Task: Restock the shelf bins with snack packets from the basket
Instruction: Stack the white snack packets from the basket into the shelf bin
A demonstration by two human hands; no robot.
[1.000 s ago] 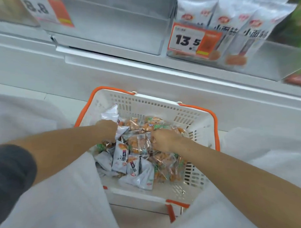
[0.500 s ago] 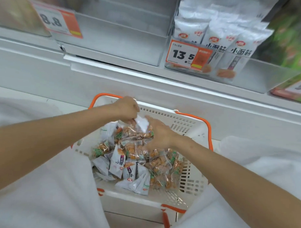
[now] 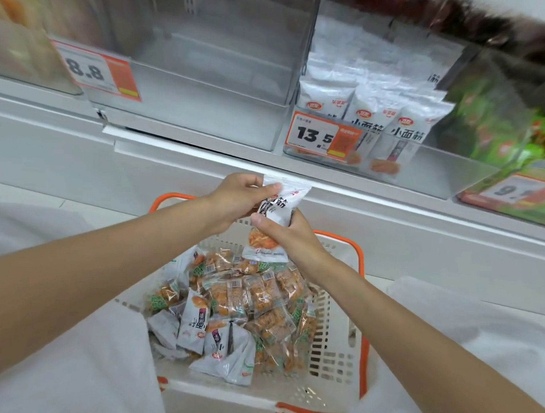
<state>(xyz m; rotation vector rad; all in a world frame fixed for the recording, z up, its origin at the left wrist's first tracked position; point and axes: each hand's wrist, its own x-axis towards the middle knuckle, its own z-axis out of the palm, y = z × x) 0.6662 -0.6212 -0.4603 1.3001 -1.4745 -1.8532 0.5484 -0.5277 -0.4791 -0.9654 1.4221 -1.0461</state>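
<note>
White packet [image 3: 278,211] between basket [image 3: 332,361] and clear shelf bin [image 3: 191,110] (price tag [image 3: 317,136] alongside)

The printed face of the white foil snack packet [image 3: 277,206] is partly covered, its top corner by the thumb of the left hand [image 3: 234,198] and its middle by the thumb of the right hand [image 3: 287,237], so the lettering cannot be read whole. The near left corner of the white slatted plastic basket with orange handles [image 3: 330,378] is hidden under white cloth [image 3: 74,369], and its far rim is screened by both hands. Of the heap of small clear and white packets [image 3: 246,313] inside it only the top layer is seen. The green packets [image 3: 499,121] at upper right are smeared by blur. The orange-and-white price tag [image 3: 519,191] at the right edge is cut off after "9". The small print on the 13.5 price tag [image 3: 320,135] cannot be read.
</note>
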